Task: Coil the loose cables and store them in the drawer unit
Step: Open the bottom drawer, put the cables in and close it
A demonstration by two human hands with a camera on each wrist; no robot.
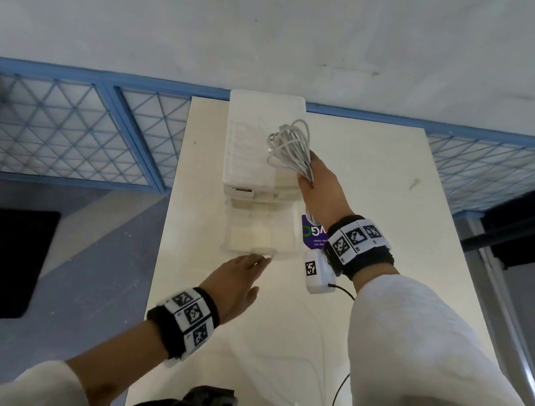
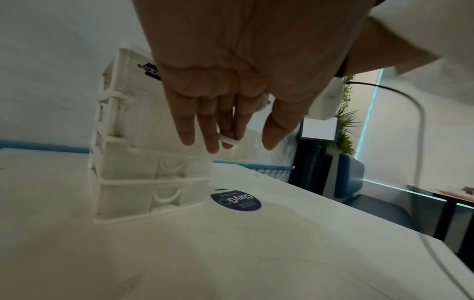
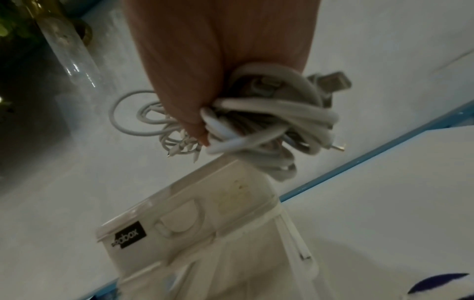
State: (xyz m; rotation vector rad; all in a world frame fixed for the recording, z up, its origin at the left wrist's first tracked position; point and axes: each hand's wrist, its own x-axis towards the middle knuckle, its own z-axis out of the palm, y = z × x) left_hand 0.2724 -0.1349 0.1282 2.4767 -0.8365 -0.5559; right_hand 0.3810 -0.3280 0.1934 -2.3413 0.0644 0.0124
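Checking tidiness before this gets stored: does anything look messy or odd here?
The white cable bundle gripped in the right hand is more tangle than coil: loops cross unevenly and connector ends stick out. The drawer unit looks intact.

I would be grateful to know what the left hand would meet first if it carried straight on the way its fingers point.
The left hand would first meet the white handle of the pulled-out drawer. The hand seems to touch it already, though depth is hard to judge.
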